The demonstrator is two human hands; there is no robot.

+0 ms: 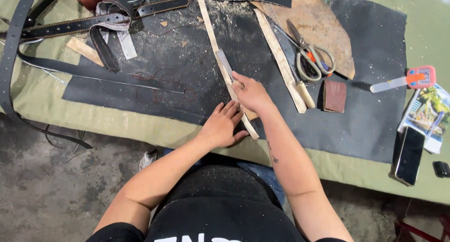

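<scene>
A long pale leather strip (208, 24) runs from the top of the view down to the near edge of a dark leather sheet (375, 110). My right hand (252, 94) grips a flat-bladed knife (224, 62) whose blade lies on the strip. My left hand (222, 124) lies flat with fingers together, pressing the lower end of the strip against the dark sheet, just beside my right hand.
Scissors (309, 54), a second pale strip (281, 59), a small brown block (334, 95) and a brown leather piece (323, 21) lie right. Black belts (93, 21) sit at top left. An orange-handled tool (412, 79), a phone (408, 155) and a booklet (429, 108) lie far right.
</scene>
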